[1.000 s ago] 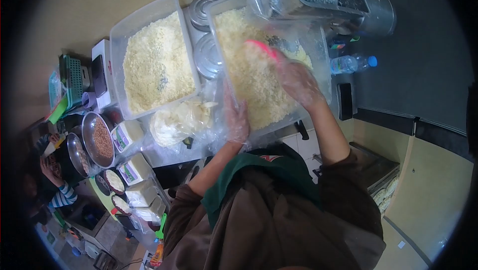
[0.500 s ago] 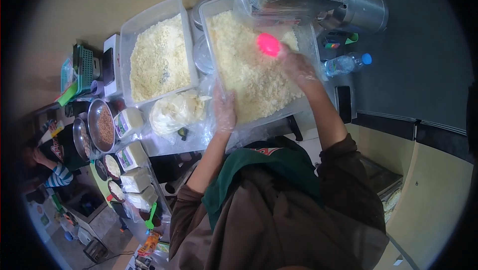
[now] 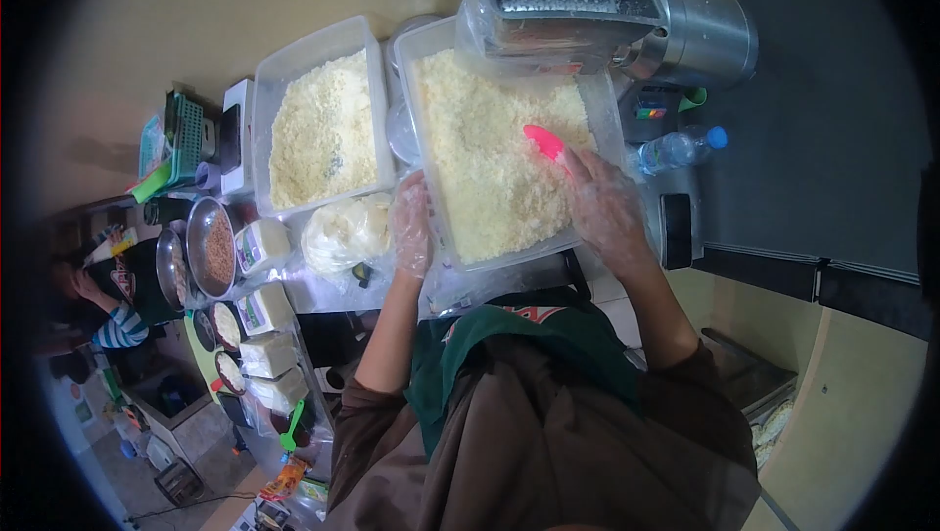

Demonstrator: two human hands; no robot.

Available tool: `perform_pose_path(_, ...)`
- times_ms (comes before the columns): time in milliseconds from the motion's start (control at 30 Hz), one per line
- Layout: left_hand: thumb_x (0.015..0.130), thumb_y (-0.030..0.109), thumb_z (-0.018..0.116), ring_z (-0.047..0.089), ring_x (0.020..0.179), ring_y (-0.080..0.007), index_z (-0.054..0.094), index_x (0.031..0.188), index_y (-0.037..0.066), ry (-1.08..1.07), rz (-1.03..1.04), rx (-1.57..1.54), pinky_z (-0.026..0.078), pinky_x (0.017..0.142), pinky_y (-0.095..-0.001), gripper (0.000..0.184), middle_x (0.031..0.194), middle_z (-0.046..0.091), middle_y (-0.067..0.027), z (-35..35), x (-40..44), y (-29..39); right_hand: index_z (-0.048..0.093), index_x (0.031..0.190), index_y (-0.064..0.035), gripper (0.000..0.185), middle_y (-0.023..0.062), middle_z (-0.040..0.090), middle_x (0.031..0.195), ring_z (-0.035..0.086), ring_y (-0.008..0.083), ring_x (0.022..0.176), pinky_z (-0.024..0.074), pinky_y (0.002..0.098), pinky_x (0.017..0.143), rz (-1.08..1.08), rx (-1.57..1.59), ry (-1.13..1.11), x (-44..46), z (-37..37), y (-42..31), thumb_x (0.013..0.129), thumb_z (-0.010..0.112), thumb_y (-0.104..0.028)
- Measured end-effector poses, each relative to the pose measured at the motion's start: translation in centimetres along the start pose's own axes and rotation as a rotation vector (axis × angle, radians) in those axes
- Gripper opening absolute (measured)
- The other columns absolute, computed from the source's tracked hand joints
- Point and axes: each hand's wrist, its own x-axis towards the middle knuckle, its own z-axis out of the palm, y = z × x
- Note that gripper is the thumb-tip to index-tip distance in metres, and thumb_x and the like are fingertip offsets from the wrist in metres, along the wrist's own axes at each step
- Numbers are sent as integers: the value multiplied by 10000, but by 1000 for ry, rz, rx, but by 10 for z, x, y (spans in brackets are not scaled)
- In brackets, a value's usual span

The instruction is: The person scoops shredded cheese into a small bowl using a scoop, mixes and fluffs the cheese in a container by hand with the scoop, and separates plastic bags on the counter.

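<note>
A clear plastic tub [image 3: 431, 208] full of pale grated crumbs [image 3: 480, 159] stands in front of me. My right hand [image 3: 605, 206], in a clear thin glove, is closed round a pink scoop [image 3: 545, 142] over the crumbs at the tub's right side. My left hand [image 3: 412, 228], gloved too, is upright against the outside of the tub's left wall, with its fingers stretched out. Beside it lies a plastic bag with a white mass [image 3: 345, 234]. A second tub [image 3: 262, 154] of similar crumbs stands to the left.
A metal grating machine [image 3: 578, 17] overhangs the tub's far edge. A water bottle [image 3: 676, 151] and a phone [image 3: 675, 230] are on the right. Steel bowls [image 3: 211, 247], white wrapped blocks [image 3: 264, 311] and a green basket [image 3: 186, 139] stand left. Another person [image 3: 122, 301] is at far left.
The pink scoop has moved nearer to me over the crumbs and turned. My left hand has shifted left along the tub's wall. The view has shifted slightly.
</note>
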Motion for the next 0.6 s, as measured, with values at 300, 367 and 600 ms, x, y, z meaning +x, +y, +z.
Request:
perform_pose_path(300, 849, 185, 652, 456, 657, -126, 490, 981, 36, -68, 1, 426, 400, 592, -293, 256, 730, 459, -24, -3, -40, -16, 542, 1250, -51, 414, 175, 598, 1082, 570, 335, 1003, 442, 454, 881, 414, 45, 41, -42, -23, 33, 862, 570, -193)
perform_pose_path(367, 847, 100, 635, 416, 650, -95, 462, 918, 47, -49, -11, 330, 381, 589, -273, 195, 727, 417, 5, 6, -37, 4, 548, 1240, -54, 402, 180, 600, 1053, 564, 338, 1003, 436, 456, 884, 398, 5, 52, -33, -14, 22, 867, 568, -205)
perform_pose_path(600, 866, 68, 592, 403, 713, -70, 467, 908, 47, -64, -7, 80, 357, 654, -230, 133, 782, 446, 9, 1, 22, 42, 585, 1107, -55, 263, 153, 608, 951, 569, 313, 956, 436, 440, 865, 203, -21, -37, 16, 63, 21, 900, 515, -201)
